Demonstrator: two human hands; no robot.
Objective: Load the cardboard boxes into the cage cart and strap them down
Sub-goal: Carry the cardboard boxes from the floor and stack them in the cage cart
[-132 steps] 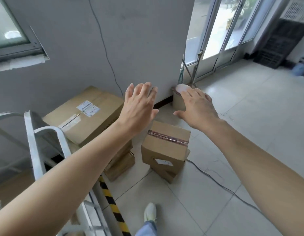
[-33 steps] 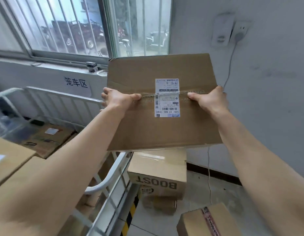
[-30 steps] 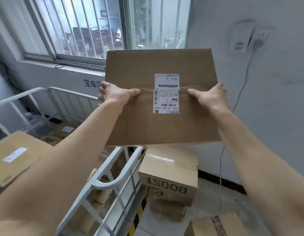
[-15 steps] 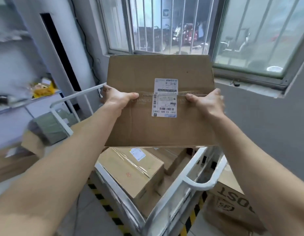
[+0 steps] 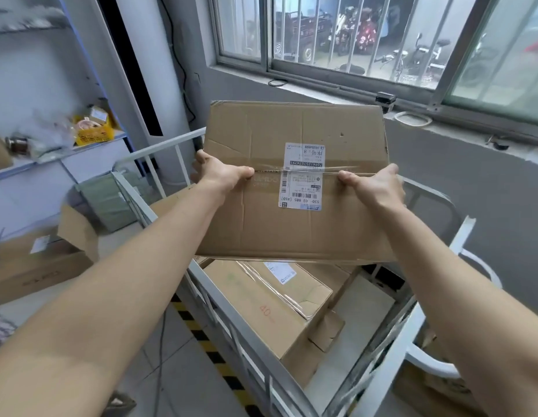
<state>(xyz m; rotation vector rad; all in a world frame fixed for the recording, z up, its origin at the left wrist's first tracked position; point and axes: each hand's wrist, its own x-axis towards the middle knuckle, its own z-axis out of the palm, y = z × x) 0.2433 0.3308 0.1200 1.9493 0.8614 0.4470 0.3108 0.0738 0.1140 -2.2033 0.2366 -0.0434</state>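
I hold a flat brown cardboard box (image 5: 294, 230) with a white shipping label, up in the air over the white metal cage cart (image 5: 219, 299). My left hand (image 5: 222, 174) grips its left edge and my right hand (image 5: 379, 188) grips its right edge, thumbs on top along the tape seam. Inside the cart, below the held box, lies a taped box marked "40" (image 5: 261, 308), with other boxes partly hidden behind it. No strap is in view.
An open cardboard box (image 5: 42, 263) sits on the floor at left, below a shelf with a yellow package (image 5: 93, 130). Yellow-black hazard tape (image 5: 207, 347) runs along the floor by the cart. A barred window (image 5: 352, 37) and grey wall stand behind the cart.
I picked the box up from the floor and turned left with it; it now hangs over the cart, closer to the cart's middle than half a second ago.
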